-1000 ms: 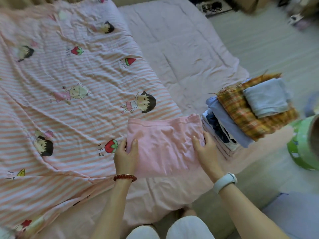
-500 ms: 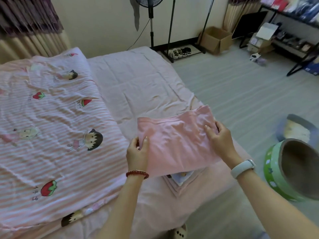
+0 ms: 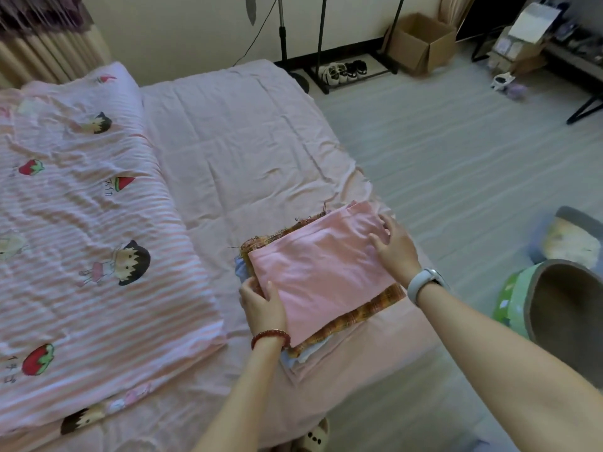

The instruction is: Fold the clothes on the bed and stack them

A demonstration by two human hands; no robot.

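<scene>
Folded pink garment (image 3: 321, 275) is laid flat on top of the stack of folded clothes (image 3: 355, 316) near the right edge of the bed (image 3: 235, 138), with a plaid orange piece (image 3: 375, 305) showing just under it along its near and far edges and pale blue and white layers seen lower down. The left hand (image 3: 262, 306), a red bead bracelet (image 3: 270, 336) at its wrist, is closed on the garment's near left corner: the thumb is pressed on top and the fingers are curled beneath the edge. The right hand (image 3: 396, 247), a white wristband (image 3: 424, 283) at its wrist, is laid open on the far right part of the garment, fingers spread and fairly straight, pressed on the cloth. A striped pink quilt (image 3: 85, 243) printed with cartoon figures and strawberries is spread over the left of the bed. A green round container (image 3: 512, 298) is seen on the floor to the right. Half a second earlier the garment was held up in the air by both hands above the stack; one second earlier it was lying on the bed beside the stack, pinched at both sides. It has since been brought down onto the stack, and the right hand has been opened flat
</scene>
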